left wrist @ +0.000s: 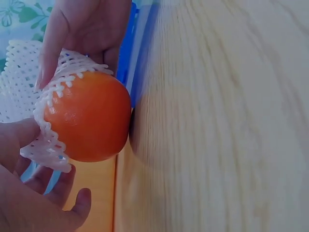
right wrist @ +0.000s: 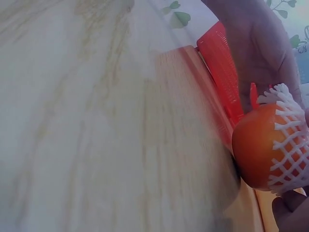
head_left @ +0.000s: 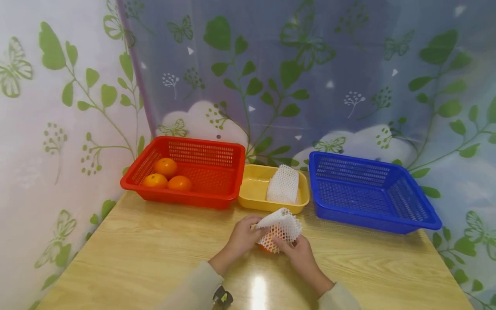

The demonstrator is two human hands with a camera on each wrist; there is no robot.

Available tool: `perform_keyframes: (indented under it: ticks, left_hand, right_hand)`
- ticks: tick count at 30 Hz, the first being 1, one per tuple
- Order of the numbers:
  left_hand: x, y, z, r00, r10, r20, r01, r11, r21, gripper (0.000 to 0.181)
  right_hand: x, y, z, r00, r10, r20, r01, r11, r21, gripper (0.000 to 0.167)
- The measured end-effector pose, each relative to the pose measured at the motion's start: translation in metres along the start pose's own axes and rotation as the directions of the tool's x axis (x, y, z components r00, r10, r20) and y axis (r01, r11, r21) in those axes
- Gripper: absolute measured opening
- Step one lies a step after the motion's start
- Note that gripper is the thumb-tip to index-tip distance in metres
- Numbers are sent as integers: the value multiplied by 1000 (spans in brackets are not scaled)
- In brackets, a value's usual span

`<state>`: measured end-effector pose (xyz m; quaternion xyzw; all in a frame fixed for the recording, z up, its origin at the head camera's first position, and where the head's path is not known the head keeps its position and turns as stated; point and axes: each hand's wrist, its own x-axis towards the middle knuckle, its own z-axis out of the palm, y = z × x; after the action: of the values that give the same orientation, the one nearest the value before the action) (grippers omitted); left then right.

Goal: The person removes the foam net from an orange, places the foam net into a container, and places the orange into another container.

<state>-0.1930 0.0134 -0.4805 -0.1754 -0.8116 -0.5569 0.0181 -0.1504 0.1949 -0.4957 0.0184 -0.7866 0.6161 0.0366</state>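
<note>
An orange sits low over the wooden table with a white foam net sleeve pulled part of the way over it. In the left wrist view its lower side is bare. My left hand pinches the sleeve's edge between thumb and fingers on the left side. On the other side my right hand grips the sleeve and the orange inside it, thumb in front. The sleeve's upper end stands loose and folded above the fruit. In the right wrist view the net's mesh covers roughly half of the orange.
A red basket at the back left holds three oranges. Beside it stands a yellow tray with more white foam net. A blue basket is at the back right. Patterned curtain hangs behind the wooden table.
</note>
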Motion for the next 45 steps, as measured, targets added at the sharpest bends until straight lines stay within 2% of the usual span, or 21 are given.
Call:
perform_keyframes:
  ticks: [4, 9, 13, 20, 23, 27, 31, 36, 39, 42, 45]
  left_hand:
    - [0, 2, -4, 999, -5, 36, 4, 1000, 17, 19]
    - [1, 3, -11, 992, 33, 118, -36, 999, 19, 26]
    - [1, 4, -16, 981, 58, 184, -62, 998, 15, 34]
    - [-5, 1, -19, 971, 32, 239, -33, 999, 0, 48]
    - [-4, 1, -19, 967, 73, 243, -74, 997, -4, 49]
    - [-3, 3, -20, 966, 91, 241, -92, 996, -6, 49]
    - [-5, 2, -20, 967, 56, 248, -61, 998, 10, 50]
    - [-8, 1, -20, 969, -20, 247, 13, 1000, 28, 47]
    - [-9, 1, -20, 972, -26, 235, 16, 999, 47, 43]
    - [-9, 3, -21, 977, -17, 213, 2, 998, 70, 38]
    - [-9, 3, -20, 984, 1, 181, -16, 996, 83, 29]
  right_hand:
    - [0, 0, 2, 1000, -25, 5, 25, 999, -30, 43]
    - [3, -3, 4, 995, -93, 29, 95, 994, -47, 34]
    - [7, -8, 3, 996, -92, 13, 93, 994, -53, 27]
    - [8, -10, 2, 996, -80, -28, 76, 991, -113, 26]
    - [12, -12, 1, 991, -115, -73, 103, 983, -149, 24]
    - [16, -14, 0, 983, -153, -99, 134, 975, -179, 23]
    - [16, -13, -1, 979, -195, -63, 177, 960, -215, 21]
    - [12, -9, 0, 974, -226, -30, 213, 950, -227, 22]
    - [10, -7, 0, 979, -204, -28, 196, 966, -170, 26]
    - [8, -5, 0, 990, -142, -18, 140, 986, -87, 34]
    - [6, -4, 1, 996, -88, -8, 87, 995, -41, 41]
